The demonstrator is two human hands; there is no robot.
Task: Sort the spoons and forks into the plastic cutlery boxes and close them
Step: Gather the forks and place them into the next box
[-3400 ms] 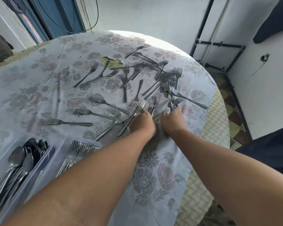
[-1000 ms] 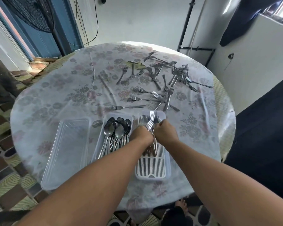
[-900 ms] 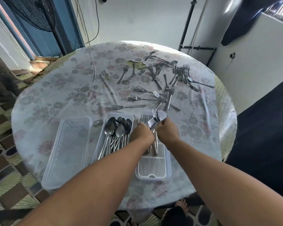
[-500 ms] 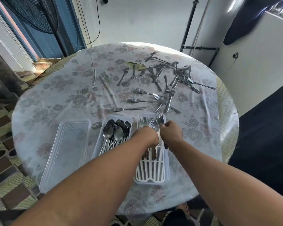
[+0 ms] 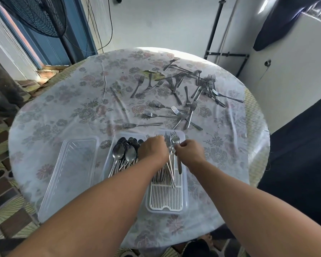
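Two clear plastic cutlery boxes stand side by side near the table's front. The left box (image 5: 107,160) holds several spoons (image 5: 124,154). The right box (image 5: 166,203), with a white slatted insert, holds a bundle of forks (image 5: 168,171). My left hand (image 5: 152,150) and my right hand (image 5: 188,152) are both over the right box, fingers curled round the fork bundle near its tines. Several loose forks (image 5: 185,101) lie scattered on the far half of the table.
A clear lid (image 5: 69,175) lies left of the boxes. The round table (image 5: 63,112) has a floral cloth. A standing fan (image 5: 37,17) is at the back left, a black pipe frame (image 5: 226,53) behind, and dark fabric (image 5: 300,164) to the right.
Both hands carried a bundle of forks from the far pile back to the right box and have lowered it onto the slatted insert. The view pulled back from the table.
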